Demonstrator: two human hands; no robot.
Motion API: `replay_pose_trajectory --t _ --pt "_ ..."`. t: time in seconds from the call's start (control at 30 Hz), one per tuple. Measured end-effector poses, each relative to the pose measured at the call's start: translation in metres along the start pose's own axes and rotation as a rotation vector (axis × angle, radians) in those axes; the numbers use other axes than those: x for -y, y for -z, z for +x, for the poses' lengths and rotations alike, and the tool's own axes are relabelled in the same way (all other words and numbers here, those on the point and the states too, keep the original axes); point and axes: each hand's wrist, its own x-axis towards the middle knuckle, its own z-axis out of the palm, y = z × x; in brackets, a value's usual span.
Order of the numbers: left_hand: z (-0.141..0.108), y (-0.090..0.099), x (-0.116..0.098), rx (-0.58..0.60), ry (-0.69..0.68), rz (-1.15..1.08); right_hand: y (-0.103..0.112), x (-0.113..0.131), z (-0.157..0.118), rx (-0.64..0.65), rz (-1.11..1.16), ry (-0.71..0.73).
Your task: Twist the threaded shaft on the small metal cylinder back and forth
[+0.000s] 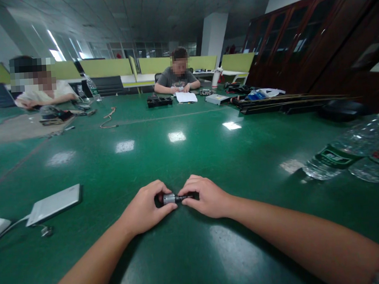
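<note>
Currently, left hand (pixel 141 210) grips the silver end of a small cylindrical part (pixel 169 198), right hand (pixel 208 196) pinches its dark shaft, at the surface's (pixel 152 161) six o'clock; ends look joined, completeness unclear.

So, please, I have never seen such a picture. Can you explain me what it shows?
There is no robot: one camera, worn on a person's head, looks forward and down. The left hand and right hand are this person's own. They hold a small metal cylinder by its thick end and its thin dark shaft. On the green table are a flat white device, at left, and plastic bottles, at right. Farther off, two other people sit.
</note>
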Motion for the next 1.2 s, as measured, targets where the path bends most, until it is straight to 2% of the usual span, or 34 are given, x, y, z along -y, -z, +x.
replay_pose_trajectory --t 0.8,1.2 --pt "-0.0017 0.0015 0.0004 0.004 -0.01 0.01 0.004 0.0025 -0.001 -0.013 0.008 0.014" --pt "-0.0028 0.0014 -0.0016 0.0 -0.013 0.023 0.0014 -0.0015 -0.0025 -0.025 -0.01 -0.026"
